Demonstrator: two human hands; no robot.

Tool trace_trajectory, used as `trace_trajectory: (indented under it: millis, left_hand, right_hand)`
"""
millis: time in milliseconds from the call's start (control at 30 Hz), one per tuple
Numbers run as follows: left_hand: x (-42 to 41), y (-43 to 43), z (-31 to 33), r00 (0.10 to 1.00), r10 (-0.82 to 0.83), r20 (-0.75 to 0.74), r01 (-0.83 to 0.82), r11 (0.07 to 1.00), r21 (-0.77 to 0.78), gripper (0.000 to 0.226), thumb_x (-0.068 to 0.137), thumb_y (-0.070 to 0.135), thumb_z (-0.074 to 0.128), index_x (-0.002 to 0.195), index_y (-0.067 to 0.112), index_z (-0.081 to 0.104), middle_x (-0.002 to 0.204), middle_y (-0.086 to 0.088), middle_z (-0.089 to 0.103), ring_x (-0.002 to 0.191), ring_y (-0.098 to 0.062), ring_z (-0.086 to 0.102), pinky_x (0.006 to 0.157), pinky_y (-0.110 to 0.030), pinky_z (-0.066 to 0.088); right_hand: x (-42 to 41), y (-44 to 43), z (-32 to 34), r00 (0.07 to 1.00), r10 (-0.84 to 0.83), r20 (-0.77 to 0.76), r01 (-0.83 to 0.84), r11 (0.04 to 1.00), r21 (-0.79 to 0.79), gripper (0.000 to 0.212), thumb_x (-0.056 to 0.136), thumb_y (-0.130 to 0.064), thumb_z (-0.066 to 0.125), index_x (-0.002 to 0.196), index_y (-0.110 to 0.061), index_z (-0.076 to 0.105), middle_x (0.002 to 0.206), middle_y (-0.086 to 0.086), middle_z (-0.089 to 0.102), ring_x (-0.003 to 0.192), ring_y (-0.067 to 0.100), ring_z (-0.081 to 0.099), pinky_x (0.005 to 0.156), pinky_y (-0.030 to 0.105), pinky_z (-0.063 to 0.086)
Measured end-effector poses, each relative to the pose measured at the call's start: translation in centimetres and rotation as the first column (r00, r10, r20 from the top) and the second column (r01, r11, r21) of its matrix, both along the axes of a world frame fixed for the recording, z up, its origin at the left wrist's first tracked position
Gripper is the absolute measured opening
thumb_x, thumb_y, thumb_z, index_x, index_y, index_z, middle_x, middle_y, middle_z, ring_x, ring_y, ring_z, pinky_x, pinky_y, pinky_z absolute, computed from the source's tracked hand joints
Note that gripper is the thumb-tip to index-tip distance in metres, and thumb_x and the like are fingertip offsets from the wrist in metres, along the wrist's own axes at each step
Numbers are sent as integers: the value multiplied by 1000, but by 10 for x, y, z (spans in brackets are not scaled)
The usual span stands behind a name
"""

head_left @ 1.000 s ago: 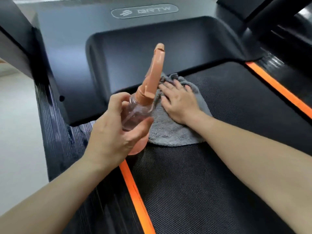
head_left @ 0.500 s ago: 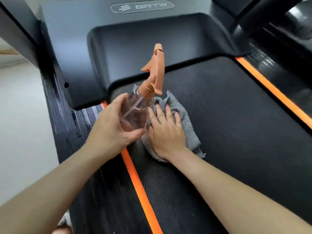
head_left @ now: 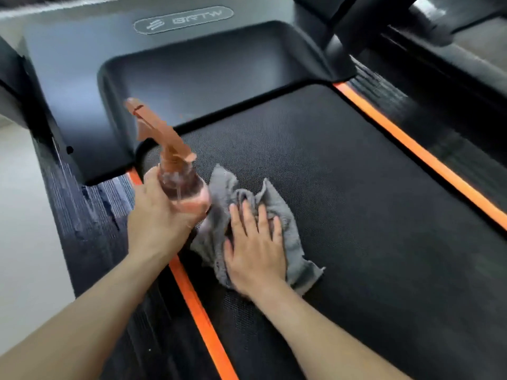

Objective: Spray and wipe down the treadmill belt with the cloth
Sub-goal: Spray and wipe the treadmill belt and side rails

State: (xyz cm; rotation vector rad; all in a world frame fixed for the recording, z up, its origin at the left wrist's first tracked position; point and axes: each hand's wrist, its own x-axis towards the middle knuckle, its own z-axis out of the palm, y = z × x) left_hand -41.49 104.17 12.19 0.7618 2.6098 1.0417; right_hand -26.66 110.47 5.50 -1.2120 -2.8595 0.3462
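Down on the treadmill, a person's right hand point(head_left: 255, 248) lies flat with fingers spread on a crumpled grey cloth point(head_left: 296, 250), pressing it onto the black textured belt point(head_left: 356, 201) near the belt's front left corner. The cloth bunches up ahead of the fingertips, and one ragged corner trails out to the right of the wrist. Just left of it, the left hand point(head_left: 162, 215) grips a clear bottle point(head_left: 183, 187) around its body, fingers curled underneath. The bottle is held off the belt, its base touching or just beside the cloth's left edge. Its orange-brown spray head point(head_left: 162, 133) tilts up and to the left, blurred by motion, so whether a finger sits on the trigger cannot be told. An orange stripe point(head_left: 197, 305) runs along the belt's left edge and passes under the left wrist; a matching stripe point(head_left: 428, 157) marks the right edge. Outside the left stripe lies a ribbed black side rail point(head_left: 90, 215), with pale floor point(head_left: 24, 215) beyond it. At the head of the belt sits the dark motor cover point(head_left: 205, 78), bearing an oval logo point(head_left: 183, 20) near the top of the view. Both bare forearms reach in from the bottom of the picture.
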Motion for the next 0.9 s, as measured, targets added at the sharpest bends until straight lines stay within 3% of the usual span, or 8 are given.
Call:
trace_trajectory:
  millis: [133,267,334,434,567,701,834,901]
  left_hand:
    - [11,-9,8,999,6,34,-2,995,-102,53,77,37,77,118,25,45,114,1,65,106,-31,62,79,-36,42]
    - [18,-20,43,944,-250,-214,41,735,-677,30,90,41,54,109,17,56,107,-12,68,99,-40,64,70,-37,41]
    - [39,-19,53,901,-374,-219,64,613,-787,27,89,35,51,102,14,63,104,-9,68,98,-36,64,68,-34,41]
    - [95,-5,36,783,-580,-226,378,731,-568,27,88,28,43,99,20,66,104,1,64,100,-26,61,73,-36,50]
    - [158,24,-23,676,-708,-201,660,704,-262,42,87,28,42,120,14,64,129,-5,62,120,-24,58,99,-38,49]
    - [183,6,-51,683,-702,-201,584,690,-428,63,89,47,43,144,17,50,150,-7,48,135,-24,49,104,-55,45]
    - [216,7,-49,659,-723,-205,568,658,-494,63,84,47,44,140,19,56,149,-7,49,136,-27,47,100,-63,42]
    - [226,22,-39,706,-677,-209,523,697,-491,65,77,44,44,133,15,60,146,-11,51,134,-31,48,94,-63,44]
  right_hand:
    - [36,54,9,959,270,81,-266,962,-52,75,90,-58,6,159,-30,8,167,-7,8,154,20,2,123,46,2]
    - [75,142,5,977,-180,117,175,983,56,77,91,-56,9,160,-21,10,167,-2,8,153,24,6,123,47,6]
    - [73,141,0,946,-304,116,299,953,52,70,99,-47,18,159,-15,7,168,2,6,153,27,6,123,49,6]
    - [71,91,-2,961,-268,67,267,963,29,69,99,-46,16,159,-13,11,167,6,9,152,32,11,121,51,4]
    - [94,62,0,984,-142,109,143,990,4,69,92,-39,20,155,-13,29,161,4,30,145,32,34,117,50,21]
    - [138,72,4,980,86,181,-79,996,-47,65,96,-49,24,156,-24,29,162,-2,29,147,26,31,117,42,13]
    - [192,113,11,989,-29,143,43,995,-95,74,87,-69,2,156,-43,-1,159,-19,-13,153,15,-8,121,41,-2]
    - [200,131,20,999,-21,29,26,981,-192,72,86,-69,11,155,-47,5,158,-23,-8,153,11,-4,123,42,4]
